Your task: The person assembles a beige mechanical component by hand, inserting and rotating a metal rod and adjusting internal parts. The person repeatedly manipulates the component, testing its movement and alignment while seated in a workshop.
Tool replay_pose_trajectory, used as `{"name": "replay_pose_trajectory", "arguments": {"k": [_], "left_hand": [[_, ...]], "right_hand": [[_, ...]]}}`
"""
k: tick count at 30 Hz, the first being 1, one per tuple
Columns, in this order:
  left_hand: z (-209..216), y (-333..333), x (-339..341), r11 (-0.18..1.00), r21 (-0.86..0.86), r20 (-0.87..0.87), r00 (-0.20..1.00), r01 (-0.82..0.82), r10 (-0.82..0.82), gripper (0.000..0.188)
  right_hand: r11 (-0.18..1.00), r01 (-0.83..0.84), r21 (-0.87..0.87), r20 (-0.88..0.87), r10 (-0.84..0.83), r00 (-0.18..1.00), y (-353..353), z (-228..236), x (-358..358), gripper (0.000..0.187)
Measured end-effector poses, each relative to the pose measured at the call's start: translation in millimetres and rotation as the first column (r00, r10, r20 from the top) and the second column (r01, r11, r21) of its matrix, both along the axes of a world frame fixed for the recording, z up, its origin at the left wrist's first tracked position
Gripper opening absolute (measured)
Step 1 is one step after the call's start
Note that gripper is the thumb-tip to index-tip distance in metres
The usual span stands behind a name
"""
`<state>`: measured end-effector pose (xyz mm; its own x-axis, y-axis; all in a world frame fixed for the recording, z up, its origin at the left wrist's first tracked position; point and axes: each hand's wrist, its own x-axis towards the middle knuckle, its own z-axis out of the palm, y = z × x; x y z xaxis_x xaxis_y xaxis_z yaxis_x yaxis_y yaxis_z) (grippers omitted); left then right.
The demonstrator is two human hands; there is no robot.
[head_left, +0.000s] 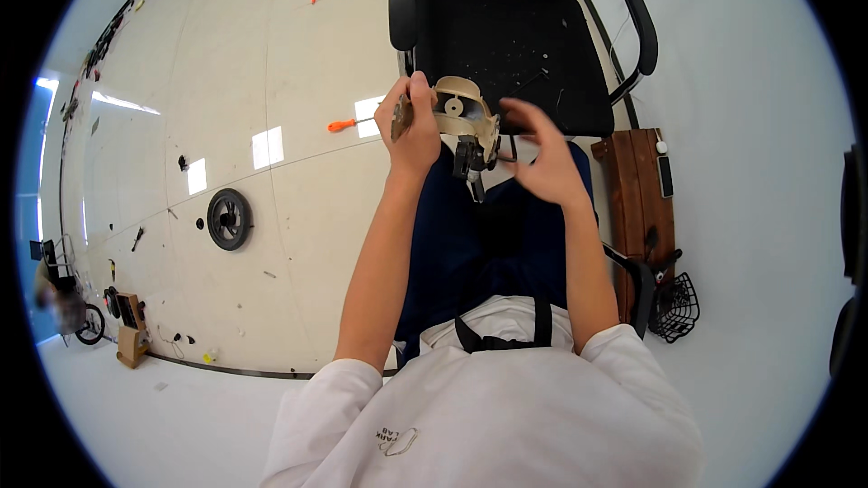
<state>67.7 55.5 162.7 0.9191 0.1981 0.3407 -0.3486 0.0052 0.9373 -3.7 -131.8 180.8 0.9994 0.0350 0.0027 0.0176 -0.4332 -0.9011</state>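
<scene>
My left hand [415, 134] is closed around a tan plastic housing [458, 88], holding it up over my lap in front of the black chair seat. The housing is curved, with a dark inside and a small round tan boss in it. A black metal mechanism [467, 157] hangs at its lower side, with a light rod end below. Just right of the housing, my right hand [548, 160] has its fingers curved and spread apart, slightly blurred by motion. A thin dark rod shows between those fingers and the mechanism; whether the fingertips touch it is unclear.
The black armchair [506, 32] ahead bears an L-shaped hex key [533, 79] and small bits. On the floor at left lie an orange-handled screwdriver [342, 126] and a small black wheel [229, 219]. A wooden bench [624, 181] and a black wire basket [675, 309] stand at right.
</scene>
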Motion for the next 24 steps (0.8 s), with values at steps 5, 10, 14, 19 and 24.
{"name": "replay_pose_trajectory", "arguments": {"k": [5,10,14,19,24], "left_hand": [[1.6,-0.3,2.2,0.999,0.012,-0.018,0.999,-0.037,0.037,0.037],[-1.6,2.9,0.9,1.000,0.009,0.046,0.999,0.026,-0.026,0.035],[4.1,-4.6,-0.6,0.999,0.014,0.078,0.997,0.029,-0.030,0.036],[4.5,-1.5,-2.9,0.998,0.040,0.018,0.999,0.041,-0.041,0.038],[1.6,0.9,2.2,0.999,-0.036,0.014,1.000,0.003,-0.003,0.037]], "right_hand": [[0.945,0.326,0.040,0.226,-0.326,0.918,8.8,17.8,14.7,0.094],[0.975,0.121,0.186,-0.004,-0.123,0.992,10.2,9.1,-3.0,0.094],[0.911,0.070,0.406,-0.128,-0.019,0.992,5.7,-8.3,-4.9,0.079],[0.856,0.011,0.516,-0.143,0.073,0.987,6.3,-1.0,1.0,0.076],[0.866,-0.061,0.496,-0.097,0.125,0.987,7.8,4.1,10.3,0.068]]}}
